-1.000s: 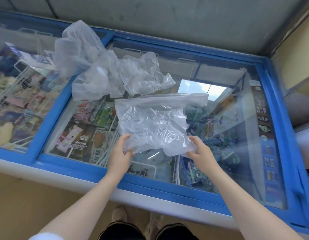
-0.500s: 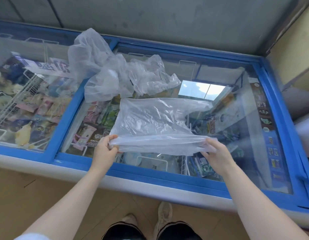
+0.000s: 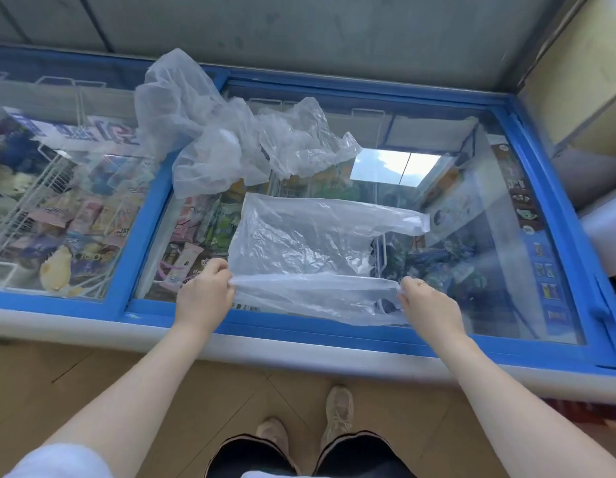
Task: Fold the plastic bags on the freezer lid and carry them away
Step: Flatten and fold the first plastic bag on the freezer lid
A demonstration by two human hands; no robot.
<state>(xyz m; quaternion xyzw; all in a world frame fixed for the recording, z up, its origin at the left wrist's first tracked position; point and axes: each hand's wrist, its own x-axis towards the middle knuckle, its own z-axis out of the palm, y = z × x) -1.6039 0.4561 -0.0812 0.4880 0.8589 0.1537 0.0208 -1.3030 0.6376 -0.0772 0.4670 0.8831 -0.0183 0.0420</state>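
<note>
A clear plastic bag (image 3: 310, 243) lies spread on the glass freezer lid (image 3: 499, 270), its handles pointing right. My left hand (image 3: 204, 294) pinches the bag's near left corner. My right hand (image 3: 429, 305) pinches the near edge on the right, by the lower handle. The near strip of the bag is lifted off the glass between my hands. Behind it lies a heap of crumpled clear bags (image 3: 230, 132), straddling the lid's blue centre frame.
The freezer has a blue frame (image 3: 334, 331) and a grey front rim, with ice cream packs visible under the glass. A grey wall rises behind, and a yellow cabinet (image 3: 582, 70) stands at the right. My shoes (image 3: 339, 412) stand on a tan floor.
The bag went from hanging bunched between my hands to lying spread on the glass. My hands moved apart and toward me, stretching its near edge.
</note>
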